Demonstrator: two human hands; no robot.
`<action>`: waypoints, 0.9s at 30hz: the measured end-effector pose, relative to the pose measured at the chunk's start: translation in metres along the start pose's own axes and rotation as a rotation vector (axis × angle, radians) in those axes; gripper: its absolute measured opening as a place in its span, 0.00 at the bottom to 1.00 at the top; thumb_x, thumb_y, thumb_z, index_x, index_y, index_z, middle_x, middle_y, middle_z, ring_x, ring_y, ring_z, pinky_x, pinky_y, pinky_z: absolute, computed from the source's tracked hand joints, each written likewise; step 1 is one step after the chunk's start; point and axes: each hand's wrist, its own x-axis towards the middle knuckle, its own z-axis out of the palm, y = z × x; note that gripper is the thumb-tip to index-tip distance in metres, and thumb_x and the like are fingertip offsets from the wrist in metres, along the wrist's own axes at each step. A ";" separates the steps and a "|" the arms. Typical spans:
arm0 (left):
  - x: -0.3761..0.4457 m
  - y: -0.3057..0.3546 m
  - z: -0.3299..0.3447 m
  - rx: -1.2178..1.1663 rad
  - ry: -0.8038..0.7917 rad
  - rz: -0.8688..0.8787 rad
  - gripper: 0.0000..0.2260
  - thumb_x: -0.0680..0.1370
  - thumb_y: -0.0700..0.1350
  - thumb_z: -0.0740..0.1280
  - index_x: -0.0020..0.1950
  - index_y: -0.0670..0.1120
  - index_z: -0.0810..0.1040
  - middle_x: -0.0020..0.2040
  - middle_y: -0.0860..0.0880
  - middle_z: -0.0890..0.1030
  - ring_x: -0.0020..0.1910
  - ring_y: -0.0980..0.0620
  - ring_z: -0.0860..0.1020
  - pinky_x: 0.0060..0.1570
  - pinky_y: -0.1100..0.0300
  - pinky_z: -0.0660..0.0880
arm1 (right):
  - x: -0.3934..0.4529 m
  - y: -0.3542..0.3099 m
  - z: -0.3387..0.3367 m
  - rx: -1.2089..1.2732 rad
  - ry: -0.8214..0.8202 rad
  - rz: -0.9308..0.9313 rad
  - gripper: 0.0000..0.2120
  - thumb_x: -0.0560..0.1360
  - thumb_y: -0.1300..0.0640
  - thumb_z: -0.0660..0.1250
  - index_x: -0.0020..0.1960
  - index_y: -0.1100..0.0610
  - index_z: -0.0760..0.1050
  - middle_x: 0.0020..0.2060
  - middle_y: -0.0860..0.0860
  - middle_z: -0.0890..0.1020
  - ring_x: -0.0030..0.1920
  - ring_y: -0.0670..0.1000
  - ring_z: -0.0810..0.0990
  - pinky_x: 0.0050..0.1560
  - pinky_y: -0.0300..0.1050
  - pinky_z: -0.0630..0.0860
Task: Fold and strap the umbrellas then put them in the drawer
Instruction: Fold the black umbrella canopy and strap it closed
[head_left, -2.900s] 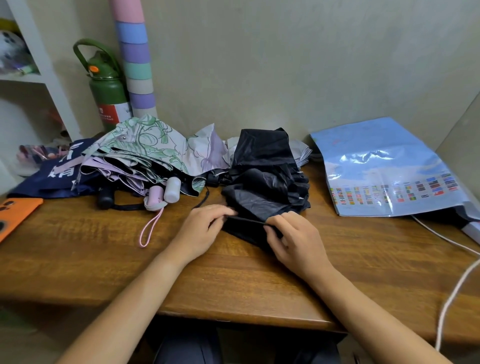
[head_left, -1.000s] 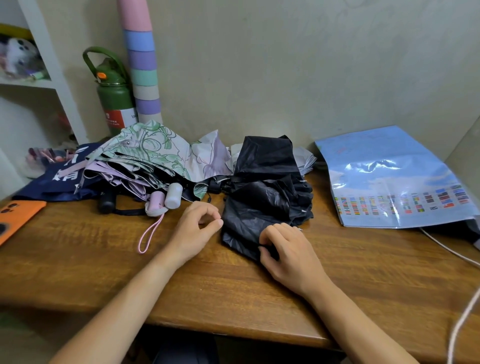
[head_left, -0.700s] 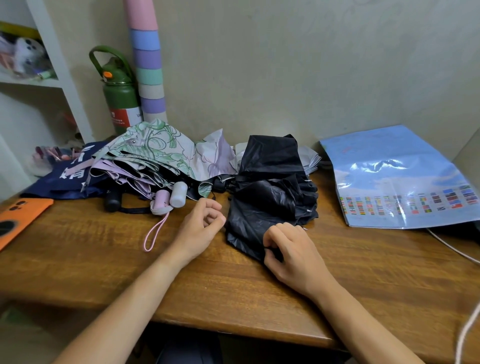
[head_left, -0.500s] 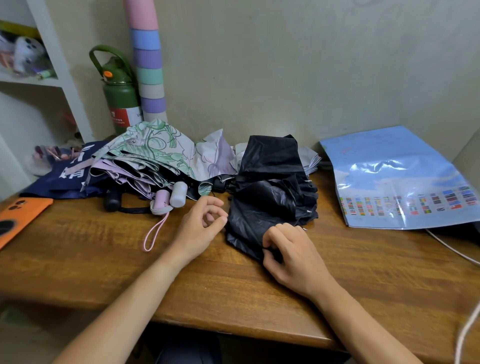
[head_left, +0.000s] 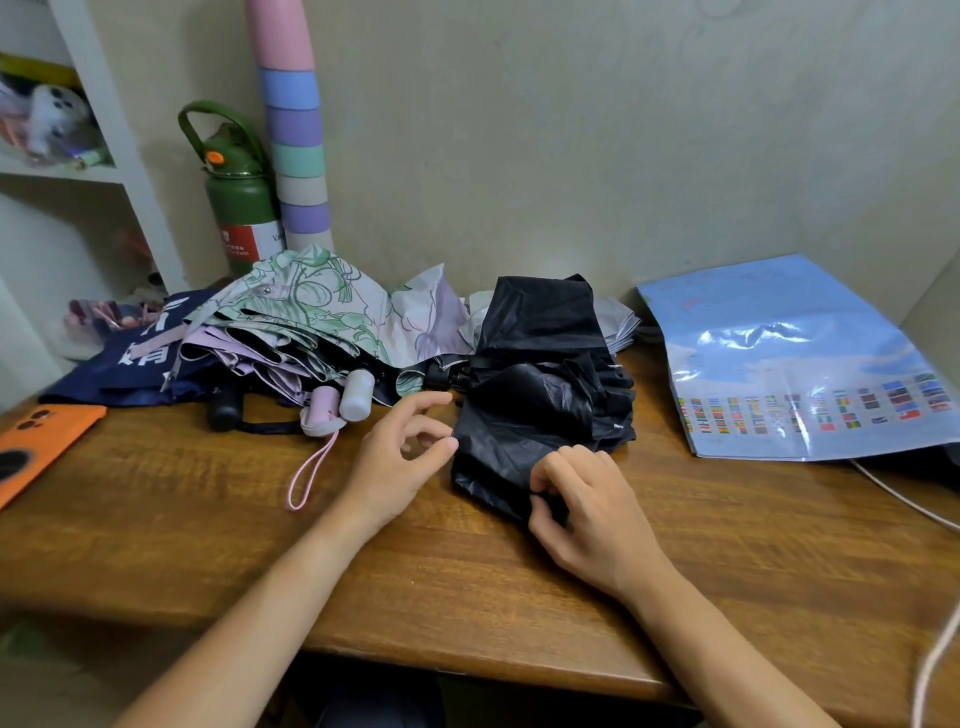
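The right hand (head_left: 592, 512) pinched the near corner of the black umbrella (head_left: 540, 395) lying crumpled mid-table toward the back edge, while the left hand (head_left: 400, 457) hovered just beside it, fingers loosely curled, holding nothing.

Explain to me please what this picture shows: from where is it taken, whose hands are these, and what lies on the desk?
There is no machine here. A camera worn on a person's head looks forward and down, so the two bare arms are that person's own. The right hand pinches the near edge of a crumpled black fabric umbrella lying on the brown wooden desk. The left hand is beside the umbrella with loosely curled fingers and holds nothing. Further left lies a pile of floral green and lilac umbrellas. An orange phone lies at the left edge, a glossy blue poster with small flags on the right, and a green bottle stands behind.
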 end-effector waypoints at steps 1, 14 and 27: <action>0.000 0.000 0.000 -0.023 0.003 -0.015 0.19 0.74 0.51 0.71 0.65 0.53 0.77 0.45 0.53 0.86 0.48 0.57 0.80 0.47 0.67 0.70 | 0.000 0.000 -0.001 0.001 0.022 0.002 0.06 0.73 0.59 0.69 0.47 0.54 0.73 0.42 0.46 0.73 0.42 0.50 0.72 0.42 0.48 0.68; -0.001 -0.008 0.001 0.206 -0.040 0.003 0.17 0.79 0.38 0.67 0.60 0.59 0.78 0.39 0.50 0.78 0.41 0.55 0.75 0.44 0.69 0.68 | -0.002 0.001 0.001 -0.010 -0.158 -0.096 0.08 0.75 0.52 0.68 0.42 0.51 0.70 0.38 0.44 0.70 0.40 0.48 0.70 0.42 0.46 0.68; -0.006 -0.009 0.013 0.676 0.058 0.139 0.03 0.74 0.50 0.74 0.42 0.57 0.81 0.45 0.59 0.74 0.50 0.58 0.70 0.54 0.50 0.72 | -0.001 -0.001 0.002 0.065 -0.116 -0.010 0.19 0.86 0.44 0.52 0.38 0.48 0.64 0.31 0.43 0.69 0.31 0.45 0.66 0.34 0.44 0.62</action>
